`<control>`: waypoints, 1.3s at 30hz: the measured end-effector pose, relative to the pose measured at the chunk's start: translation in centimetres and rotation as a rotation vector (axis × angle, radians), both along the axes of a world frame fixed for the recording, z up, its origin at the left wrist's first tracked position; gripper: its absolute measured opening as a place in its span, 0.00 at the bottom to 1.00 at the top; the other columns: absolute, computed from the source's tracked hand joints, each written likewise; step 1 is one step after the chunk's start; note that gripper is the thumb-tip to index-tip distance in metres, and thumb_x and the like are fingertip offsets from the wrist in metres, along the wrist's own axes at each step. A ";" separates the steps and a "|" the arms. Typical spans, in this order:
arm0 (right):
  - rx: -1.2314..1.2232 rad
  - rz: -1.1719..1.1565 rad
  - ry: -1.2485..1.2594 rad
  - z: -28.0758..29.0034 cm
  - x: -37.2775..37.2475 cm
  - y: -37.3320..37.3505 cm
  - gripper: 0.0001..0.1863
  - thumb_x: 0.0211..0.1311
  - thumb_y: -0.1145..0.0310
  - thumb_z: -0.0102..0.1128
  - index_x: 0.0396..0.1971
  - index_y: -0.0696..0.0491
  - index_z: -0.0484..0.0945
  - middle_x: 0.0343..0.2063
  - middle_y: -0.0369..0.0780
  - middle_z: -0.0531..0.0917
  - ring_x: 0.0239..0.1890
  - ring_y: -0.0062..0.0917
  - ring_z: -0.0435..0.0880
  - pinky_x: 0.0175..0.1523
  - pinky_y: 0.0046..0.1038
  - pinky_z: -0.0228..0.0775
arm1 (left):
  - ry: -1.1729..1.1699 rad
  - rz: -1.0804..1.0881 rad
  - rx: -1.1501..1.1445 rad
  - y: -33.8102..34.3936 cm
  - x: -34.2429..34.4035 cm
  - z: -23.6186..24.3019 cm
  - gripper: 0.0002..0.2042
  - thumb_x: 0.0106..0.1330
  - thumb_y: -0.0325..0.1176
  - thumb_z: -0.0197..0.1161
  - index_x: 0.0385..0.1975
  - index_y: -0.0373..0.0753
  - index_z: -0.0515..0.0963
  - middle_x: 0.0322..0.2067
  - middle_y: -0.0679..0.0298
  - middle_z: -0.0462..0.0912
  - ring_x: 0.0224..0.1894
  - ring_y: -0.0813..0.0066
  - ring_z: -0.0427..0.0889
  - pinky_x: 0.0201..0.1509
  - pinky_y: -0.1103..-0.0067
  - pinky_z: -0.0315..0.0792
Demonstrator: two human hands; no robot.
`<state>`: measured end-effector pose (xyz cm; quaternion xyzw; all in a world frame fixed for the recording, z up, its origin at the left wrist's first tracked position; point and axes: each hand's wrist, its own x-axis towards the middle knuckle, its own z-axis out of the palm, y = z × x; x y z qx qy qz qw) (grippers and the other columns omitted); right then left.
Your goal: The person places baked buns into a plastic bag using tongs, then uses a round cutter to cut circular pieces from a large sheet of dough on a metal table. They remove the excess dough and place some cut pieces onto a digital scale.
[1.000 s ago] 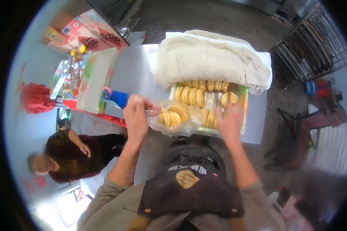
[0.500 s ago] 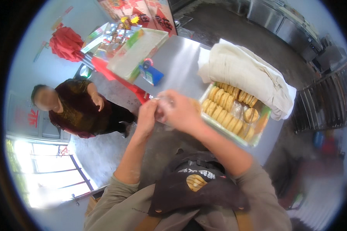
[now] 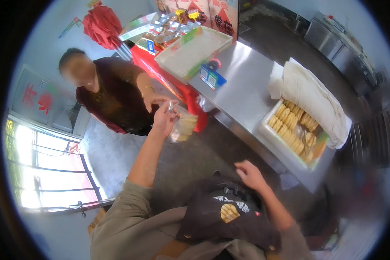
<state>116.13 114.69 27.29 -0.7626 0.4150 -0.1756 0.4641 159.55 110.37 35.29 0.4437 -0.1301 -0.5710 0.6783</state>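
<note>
Left hand [image 3: 164,120] pinches plastic bag [image 3: 175,136] by its top, suspending flatbreads [image 3: 187,125]; right hand [image 3: 250,175]: grip loosely spread, empty.

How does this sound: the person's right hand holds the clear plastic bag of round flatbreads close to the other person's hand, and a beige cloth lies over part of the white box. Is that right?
Not quite: the head view shows the left hand holding the clear plastic bag, not the right hand. The rest stands.

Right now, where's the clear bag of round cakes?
In the head view, left of centre, the clear bag hangs from the left hand, near the other person's hand.
</note>
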 end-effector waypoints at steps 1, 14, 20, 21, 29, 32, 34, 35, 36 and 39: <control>0.097 -0.054 0.116 -2.0 -2.0 1.0 0.14 0.67 0.70 0.66 0.51 0.55 0.86 0.42 0.44 0.85 0.45 0.35 0.88 0.52 0.32 0.78 | -0.024 0.000 -0.013 0.3 1.5 -0.9 0.10 0.74 0.32 0.60 0.49 0.34 0.79 0.32 0.67 0.78 0.32 0.77 0.75 0.41 0.76 0.74; 0.160 -0.441 0.276 -5.4 -14.4 6.8 0.15 0.69 0.68 0.65 0.52 0.56 0.85 0.46 0.45 0.87 0.48 0.34 0.89 0.55 0.33 0.80 | -0.941 0.256 0.596 6.2 26.8 -14.2 0.16 0.67 0.43 0.68 0.30 0.34 0.85 0.25 0.63 0.82 0.28 0.76 0.78 0.34 0.76 0.72; -0.021 -0.829 0.320 -2.0 -19.1 -0.9 0.13 0.67 0.63 0.65 0.46 0.53 0.87 0.41 0.47 0.87 0.45 0.42 0.88 0.52 0.41 0.78 | -1.499 0.693 1.077 10.1 23.4 -14.2 0.21 0.70 0.47 0.61 0.37 0.31 0.87 0.31 0.56 0.88 0.34 0.63 0.86 0.40 0.68 0.78; -0.090 -0.936 0.350 -1.5 -20.1 -3.3 0.13 0.68 0.62 0.64 0.44 0.54 0.87 0.41 0.47 0.88 0.46 0.42 0.88 0.53 0.42 0.78 | -1.501 0.633 1.079 10.2 21.8 -14.7 0.20 0.70 0.46 0.61 0.37 0.31 0.87 0.30 0.56 0.87 0.33 0.64 0.85 0.39 0.68 0.77; 0.059 -0.746 0.774 -1.4 -24.9 -21.1 0.41 0.56 0.56 0.72 0.66 0.61 0.68 0.48 0.54 0.87 0.49 0.48 0.87 0.55 0.46 0.80 | -1.571 -0.231 0.518 2.7 -1.4 -22.6 0.16 0.69 0.40 0.60 0.30 0.33 0.85 0.22 0.61 0.84 0.24 0.71 0.80 0.31 0.74 0.73; 0.235 -0.624 0.781 -1.6 -25.3 -22.6 0.53 0.53 0.59 0.71 0.76 0.62 0.54 0.49 0.54 0.86 0.51 0.47 0.87 0.57 0.46 0.79 | -0.895 -0.092 0.470 -4.9 -15.1 -20.2 0.09 0.67 0.33 0.64 0.30 0.33 0.84 0.25 0.63 0.84 0.25 0.79 0.79 0.32 0.80 0.73; 0.301 -0.601 0.741 -1.6 -26.0 -23.0 0.57 0.54 0.62 0.68 0.79 0.64 0.44 0.52 0.54 0.85 0.54 0.45 0.86 0.59 0.45 0.78 | -0.919 -0.161 0.224 -10.3 -23.2 -17.0 0.09 0.68 0.33 0.64 0.33 0.33 0.85 0.27 0.63 0.85 0.29 0.80 0.81 0.34 0.81 0.74; 0.347 -0.599 0.700 -1.6 -26.5 -23.1 0.61 0.54 0.62 0.68 0.80 0.62 0.37 0.49 0.53 0.87 0.52 0.45 0.87 0.58 0.46 0.78 | -0.995 -0.262 0.298 -13.3 -26.3 -15.1 0.10 0.69 0.33 0.64 0.35 0.31 0.85 0.28 0.63 0.86 0.31 0.79 0.83 0.37 0.80 0.75; 0.376 -0.588 0.696 -1.7 -26.9 -23.1 0.61 0.54 0.62 0.68 0.80 0.62 0.37 0.48 0.53 0.87 0.52 0.45 0.87 0.58 0.46 0.78 | -1.050 -0.362 0.267 -15.7 -29.0 -13.2 0.11 0.70 0.34 0.64 0.36 0.30 0.85 0.29 0.62 0.86 0.34 0.78 0.85 0.39 0.80 0.77; 0.384 -0.670 0.631 -2.3 -27.8 -23.0 0.59 0.53 0.62 0.71 0.80 0.61 0.44 0.47 0.56 0.87 0.49 0.47 0.88 0.55 0.42 0.81 | -1.086 -0.493 0.137 -22.1 -36.6 -9.1 0.12 0.69 0.34 0.65 0.40 0.28 0.84 0.32 0.59 0.88 0.38 0.74 0.87 0.47 0.77 0.78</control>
